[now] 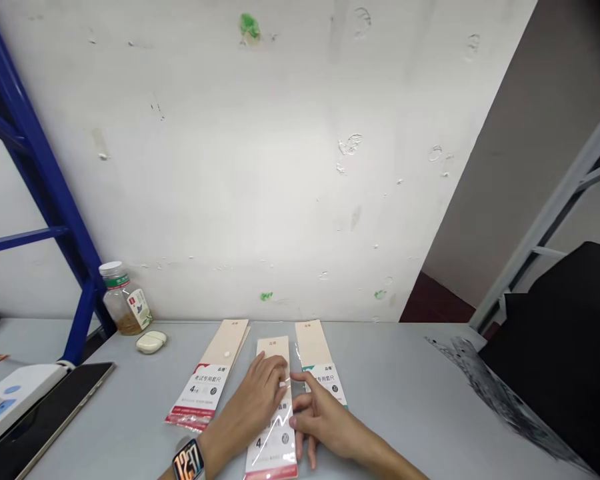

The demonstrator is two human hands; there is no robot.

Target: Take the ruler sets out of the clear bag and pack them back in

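Note:
Three ruler sets in clear plastic sleeves lie side by side on the grey table (405,393), each with a pale wooden ruler end and a white-and-red printed card. My left hand (253,400) lies curled over the middle packet (273,443), its fingers on the sleeve near the card's top. My right hand (320,423) has its fingers apart against that packet's right edge. The left packet (203,393) sits free of both hands. The right packet (317,353) is partly hidden behind my right hand. A smartwatch (188,460) is on my left wrist.
A glass jar with a white lid (125,300) and a pale oval case (151,342) stand at the back left. A dark tablet (50,420) and a white device (10,400) lie at the left edge. A blue metal rack (45,167) rises left; black material (555,333) lies right.

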